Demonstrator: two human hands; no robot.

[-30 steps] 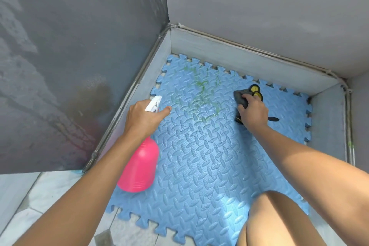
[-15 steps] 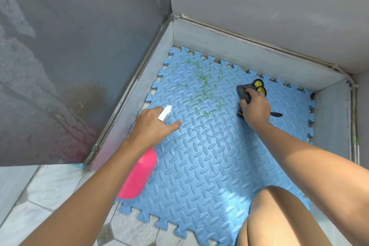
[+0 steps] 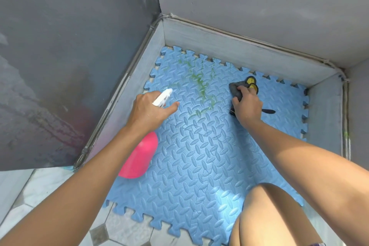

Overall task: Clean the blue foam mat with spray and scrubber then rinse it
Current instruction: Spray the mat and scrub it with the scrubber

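The blue mat (image 3: 199, 156) in the corner had a green stain (image 3: 201, 84). My left grip (image 3: 148, 110), holding the spray bottle (image 3: 139, 158), had moved nearer, ready to spray; my right grip (image 3: 247, 108) held the scrubber (image 3: 237, 91).

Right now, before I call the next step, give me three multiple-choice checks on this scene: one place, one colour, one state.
1. Where is the green stain on the mat?
A. far half, between the left hand and right hand
B. along the near edge
C. right-hand corner
2. What colour is the bottle's body?
A. white
B. pink
C. yellow
3. What is the right hand doing?
A. hanging free
B. holding the bottle
C. gripping the scrubber on the mat

Key: 1 A, the green smears lie between the hands; 2 B, the pink body shows below the left hand; 3 C, its fingers curl round the dark scrubber.
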